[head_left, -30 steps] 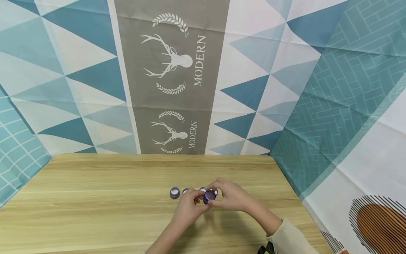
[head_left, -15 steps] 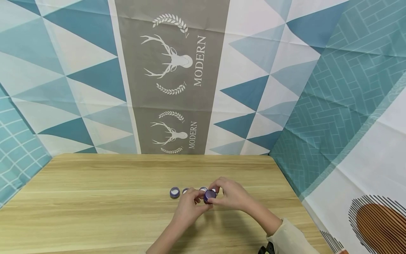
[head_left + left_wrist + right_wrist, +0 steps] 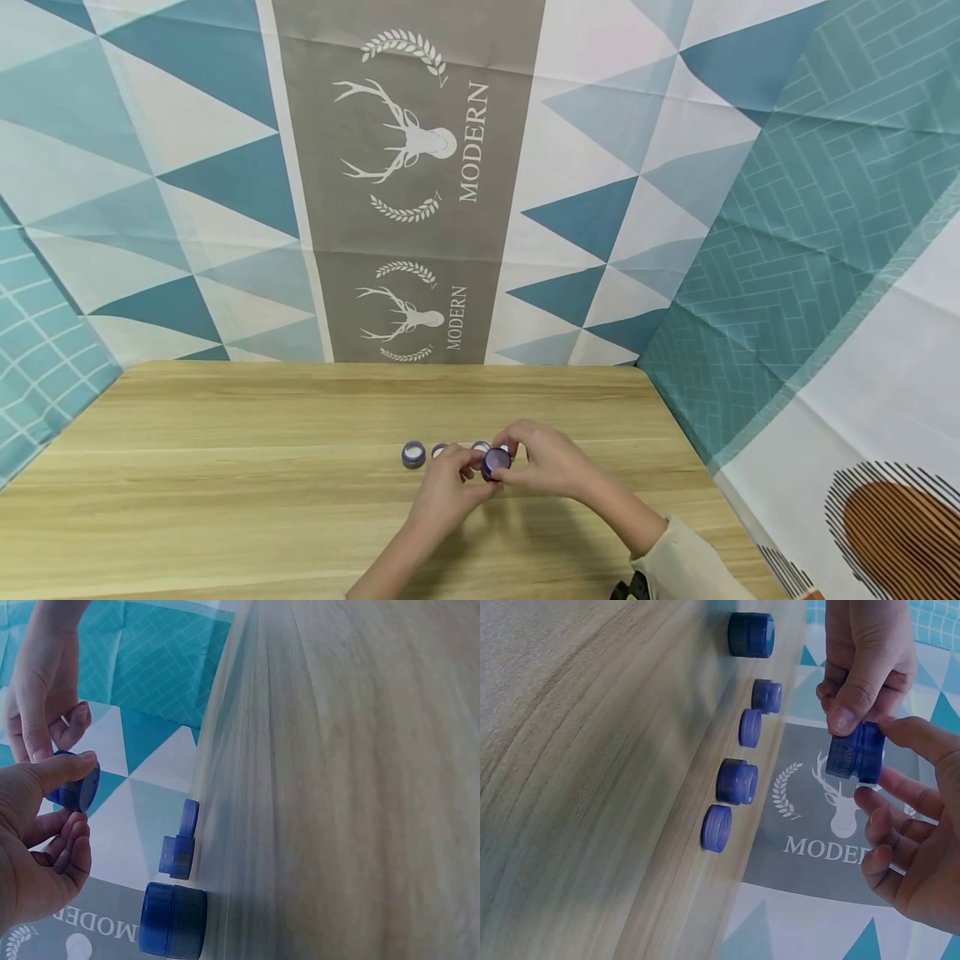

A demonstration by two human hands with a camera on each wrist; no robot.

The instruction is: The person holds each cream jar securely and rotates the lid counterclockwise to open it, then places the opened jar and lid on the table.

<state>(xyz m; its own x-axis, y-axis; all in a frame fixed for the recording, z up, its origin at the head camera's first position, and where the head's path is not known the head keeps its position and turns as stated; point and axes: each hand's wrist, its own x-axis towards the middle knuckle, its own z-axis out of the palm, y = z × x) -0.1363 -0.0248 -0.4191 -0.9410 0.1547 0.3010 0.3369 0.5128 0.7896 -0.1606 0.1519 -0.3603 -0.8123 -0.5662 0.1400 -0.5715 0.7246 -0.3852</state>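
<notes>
Both hands hold one small dark purple jar above the table. My left hand pinches the jar's body between thumb and fingers. With thumb and index finger, my right hand grips the lid end, whose flat dark top faces the head camera. Lid and body sit together, a narrow step showing between them; whether they are threaded tight cannot be told. Behind the hands stands a row of similar purple pieces: a jar with its lid on, two jars without lids and two loose lids.
The pieces stand on a wood-grain table. A patterned cloth with triangles and deer heads hangs upright behind its far edge, and teal and white cloth borders the right side. The hands partly cover the row in the head view.
My right thumb and fingers have shifted slightly round the held jar's lid. My left hand keeps its grip, and the row of pieces stays where it was.
</notes>
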